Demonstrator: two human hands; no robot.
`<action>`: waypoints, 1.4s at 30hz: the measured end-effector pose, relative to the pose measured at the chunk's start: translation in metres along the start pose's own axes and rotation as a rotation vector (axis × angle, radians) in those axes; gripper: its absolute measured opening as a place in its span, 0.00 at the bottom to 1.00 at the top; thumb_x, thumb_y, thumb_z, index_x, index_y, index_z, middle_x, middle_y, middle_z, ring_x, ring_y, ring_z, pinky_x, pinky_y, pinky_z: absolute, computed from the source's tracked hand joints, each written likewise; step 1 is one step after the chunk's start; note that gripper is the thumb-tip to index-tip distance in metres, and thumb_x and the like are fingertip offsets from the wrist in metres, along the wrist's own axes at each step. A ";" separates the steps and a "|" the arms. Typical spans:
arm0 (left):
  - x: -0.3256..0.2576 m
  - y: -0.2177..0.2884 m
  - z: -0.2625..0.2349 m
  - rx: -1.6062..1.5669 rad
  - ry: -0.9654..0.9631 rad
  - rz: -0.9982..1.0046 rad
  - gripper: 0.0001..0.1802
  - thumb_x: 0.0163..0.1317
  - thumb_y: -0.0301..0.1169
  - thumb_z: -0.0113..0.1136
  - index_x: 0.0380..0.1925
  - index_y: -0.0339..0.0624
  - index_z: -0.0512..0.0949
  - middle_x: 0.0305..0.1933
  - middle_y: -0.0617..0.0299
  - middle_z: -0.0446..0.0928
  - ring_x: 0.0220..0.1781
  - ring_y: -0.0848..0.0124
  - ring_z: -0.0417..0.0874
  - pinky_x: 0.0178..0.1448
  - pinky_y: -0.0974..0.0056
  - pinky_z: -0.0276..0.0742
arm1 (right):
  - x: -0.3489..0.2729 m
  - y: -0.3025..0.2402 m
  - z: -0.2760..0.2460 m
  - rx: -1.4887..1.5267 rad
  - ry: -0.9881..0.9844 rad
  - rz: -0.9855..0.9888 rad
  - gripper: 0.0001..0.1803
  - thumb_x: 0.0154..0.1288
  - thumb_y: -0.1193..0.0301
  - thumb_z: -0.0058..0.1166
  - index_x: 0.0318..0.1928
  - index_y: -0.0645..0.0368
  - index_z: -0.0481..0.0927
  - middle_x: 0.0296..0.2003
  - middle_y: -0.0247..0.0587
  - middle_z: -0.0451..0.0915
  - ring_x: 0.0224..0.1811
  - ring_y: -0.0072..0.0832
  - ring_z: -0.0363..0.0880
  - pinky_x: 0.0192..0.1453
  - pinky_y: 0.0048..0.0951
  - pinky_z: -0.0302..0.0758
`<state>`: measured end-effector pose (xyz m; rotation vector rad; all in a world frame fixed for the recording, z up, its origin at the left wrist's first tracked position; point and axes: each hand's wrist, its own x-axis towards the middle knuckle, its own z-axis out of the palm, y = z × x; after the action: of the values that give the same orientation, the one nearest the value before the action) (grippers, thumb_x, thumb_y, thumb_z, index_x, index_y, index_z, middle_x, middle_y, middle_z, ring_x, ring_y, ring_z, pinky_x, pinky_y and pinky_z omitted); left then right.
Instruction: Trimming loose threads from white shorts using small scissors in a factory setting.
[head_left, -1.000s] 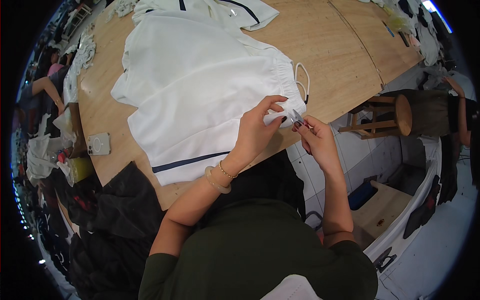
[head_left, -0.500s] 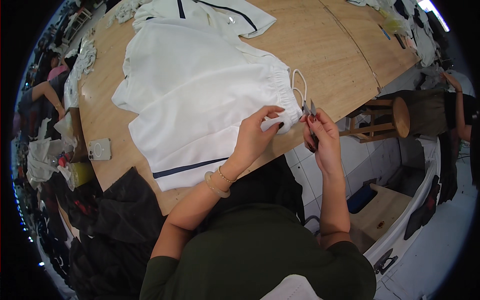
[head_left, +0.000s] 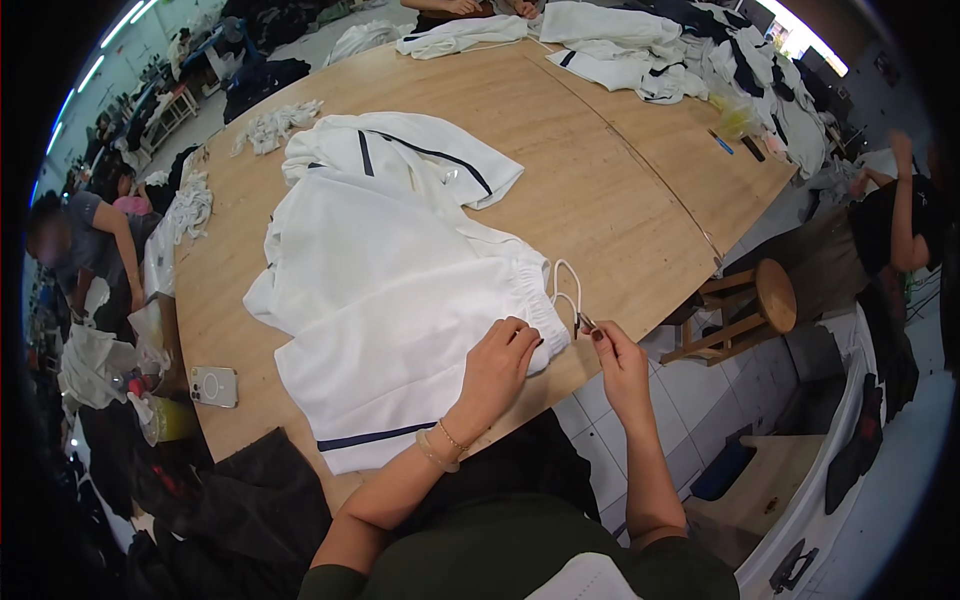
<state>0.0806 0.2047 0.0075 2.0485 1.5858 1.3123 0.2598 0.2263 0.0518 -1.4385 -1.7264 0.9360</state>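
White shorts [head_left: 400, 330] with a gathered elastic waistband [head_left: 537, 290] and a navy stripe lie on the wooden table in front of me. My left hand [head_left: 500, 365] is closed over the near end of the waistband, its fingers bent onto the cloth. From the waistband's right side, a white drawstring loop [head_left: 568, 275] sticks out over the wood. My right hand [head_left: 622, 365], just beyond the table's edge, grips small thread snips [head_left: 587, 321]. Their metal tips are beside the drawstring's lower end; my fingers hide most of the handles.
More white garments with navy trim [head_left: 400, 145] lie behind the shorts and along the far side. A phone [head_left: 214, 387] is at the table's left edge. A wooden stool [head_left: 775, 295] stands right. People are at left, right and the far edge.
The view has tilted up, showing more of the far table. My left fingers have come down onto the waistband, and the snips in my right hand have turned, with their blades less visible.
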 end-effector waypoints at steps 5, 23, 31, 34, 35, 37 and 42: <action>-0.002 -0.002 -0.002 -0.088 -0.022 -0.051 0.03 0.58 0.24 0.56 0.32 0.38 0.74 0.33 0.55 0.73 0.33 0.56 0.77 0.34 0.58 0.73 | 0.006 0.020 0.004 0.051 0.083 -0.131 0.09 0.65 0.76 0.49 0.44 0.67 0.75 0.33 0.41 0.79 0.33 0.27 0.78 0.42 0.23 0.72; 0.005 -0.012 -0.004 -0.236 -0.076 -0.253 0.04 0.61 0.25 0.54 0.35 0.35 0.76 0.29 0.52 0.78 0.27 0.62 0.81 0.32 0.66 0.75 | 0.003 -0.012 0.004 -0.148 -0.092 -0.047 0.10 0.50 0.74 0.63 0.29 0.64 0.75 0.17 0.37 0.72 0.19 0.17 0.62 0.24 0.22 0.63; 0.005 -0.008 -0.007 -0.183 -0.052 -0.199 0.04 0.59 0.27 0.57 0.33 0.38 0.77 0.31 0.56 0.79 0.25 0.62 0.78 0.31 0.65 0.74 | 0.003 -0.024 0.003 -0.255 -0.178 -0.037 0.11 0.50 0.72 0.63 0.30 0.64 0.75 0.20 0.44 0.76 0.17 0.28 0.67 0.24 0.27 0.66; 0.005 -0.008 -0.007 -0.148 -0.054 -0.172 0.04 0.59 0.27 0.57 0.33 0.39 0.78 0.31 0.57 0.78 0.25 0.62 0.78 0.31 0.65 0.73 | 0.004 -0.024 0.004 -0.273 -0.171 -0.057 0.11 0.50 0.71 0.63 0.30 0.63 0.75 0.20 0.45 0.76 0.17 0.32 0.68 0.25 0.28 0.66; 0.005 -0.008 -0.007 -0.145 -0.048 -0.170 0.04 0.59 0.27 0.57 0.33 0.39 0.78 0.31 0.57 0.78 0.25 0.62 0.78 0.31 0.65 0.73 | 0.004 -0.024 0.003 -0.273 -0.172 -0.058 0.11 0.50 0.71 0.63 0.30 0.63 0.75 0.20 0.45 0.76 0.17 0.32 0.68 0.25 0.28 0.66; 0.006 -0.007 -0.008 -0.142 -0.042 -0.169 0.04 0.59 0.27 0.57 0.32 0.39 0.78 0.31 0.57 0.78 0.25 0.62 0.78 0.31 0.65 0.73 | 0.004 -0.027 0.003 -0.289 -0.170 -0.040 0.11 0.50 0.71 0.63 0.30 0.63 0.74 0.20 0.45 0.76 0.18 0.34 0.69 0.25 0.29 0.66; 0.007 -0.006 -0.009 -0.127 -0.057 -0.172 0.04 0.60 0.27 0.57 0.32 0.39 0.78 0.31 0.57 0.78 0.25 0.62 0.78 0.31 0.65 0.73 | 0.006 -0.027 0.002 -0.293 -0.172 -0.036 0.11 0.50 0.71 0.63 0.30 0.64 0.75 0.20 0.46 0.76 0.18 0.35 0.70 0.25 0.30 0.66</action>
<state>0.0701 0.2106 0.0121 1.8149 1.5717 1.2475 0.2436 0.2287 0.0747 -1.5410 -2.0796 0.8335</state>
